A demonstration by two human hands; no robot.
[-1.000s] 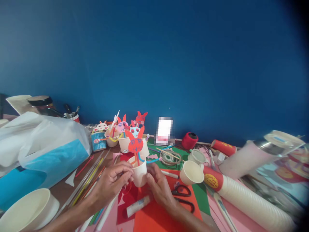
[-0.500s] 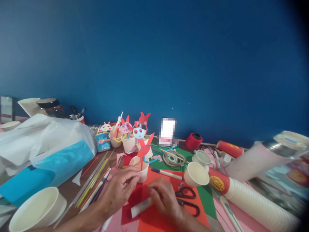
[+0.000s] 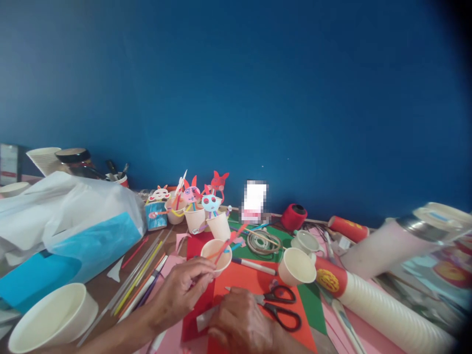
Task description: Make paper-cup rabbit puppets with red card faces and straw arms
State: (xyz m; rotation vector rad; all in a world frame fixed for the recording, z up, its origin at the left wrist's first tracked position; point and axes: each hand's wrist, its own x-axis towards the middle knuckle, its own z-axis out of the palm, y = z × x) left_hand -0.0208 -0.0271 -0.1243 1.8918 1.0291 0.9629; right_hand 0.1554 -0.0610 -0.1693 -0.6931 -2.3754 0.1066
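Left hand [image 3: 185, 287] pinches our paper cup [image 3: 209, 247] at twelve o'clock, steadying, seemingly; right hand [image 3: 241, 317], we can't tell; stillness needed next!

- Toward the middle and right, the brown table [image 3: 102, 289] is covered by overlapping green, orange, red and pink paper sheets [image 3: 313, 309].
- On the brown part, straws [image 3: 138, 278] are laid side by side, with a thin red strip [image 3: 134, 252] set apart.
- Beside these, a white scrap [image 3: 115, 271] is placed.
- Farther left, a plastic bag [image 3: 88, 201] is rested.
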